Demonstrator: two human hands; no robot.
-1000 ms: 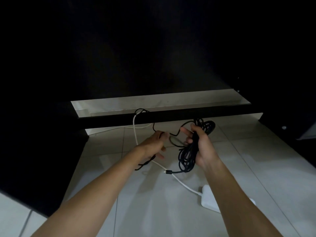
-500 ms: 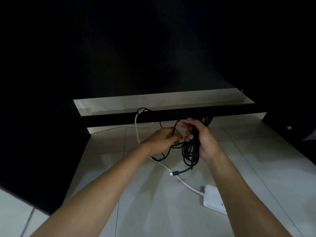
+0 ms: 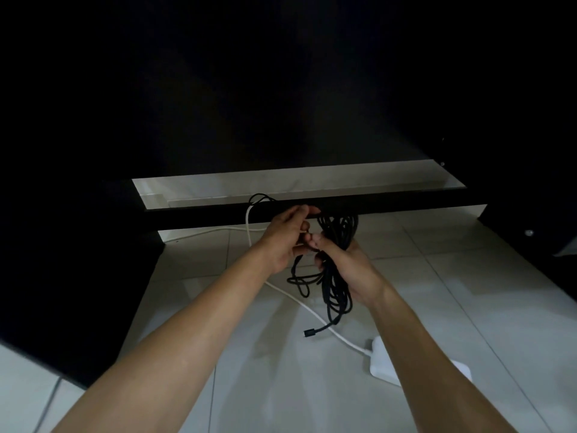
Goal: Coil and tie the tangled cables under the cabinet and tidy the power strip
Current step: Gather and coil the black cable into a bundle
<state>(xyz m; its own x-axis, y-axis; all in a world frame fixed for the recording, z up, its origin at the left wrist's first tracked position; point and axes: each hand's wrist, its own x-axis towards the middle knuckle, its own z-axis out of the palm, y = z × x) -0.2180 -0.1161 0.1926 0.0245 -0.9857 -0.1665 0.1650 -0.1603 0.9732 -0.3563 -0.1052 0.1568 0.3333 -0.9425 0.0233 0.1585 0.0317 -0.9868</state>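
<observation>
My right hand (image 3: 346,264) grips a coiled bundle of black cable (image 3: 337,239) above the tiled floor, in front of the dark cabinet's lower rail (image 3: 390,206). Loops hang below the hand, and a loose end with a plug (image 3: 309,333) dangles near the floor. My left hand (image 3: 284,239) holds a strand of the same black cable right beside the bundle, its fingertips against my right thumb. A white power strip (image 3: 379,364) lies on the floor under my right forearm. Its white cord (image 3: 293,300) runs up left and under the cabinet.
The black cabinet (image 3: 78,260) fills the left side and the top of the view. Another dark piece of furniture (image 3: 537,239) stands at the right. Pale floor tiles (image 3: 468,292) spread between them. A white ledge (image 3: 296,179) shows behind the rail.
My left hand has moved right and closed in on the bundle, taking hold of a strand. The bundle has risen slightly toward the cabinet rail, and the plug end hangs lower.
</observation>
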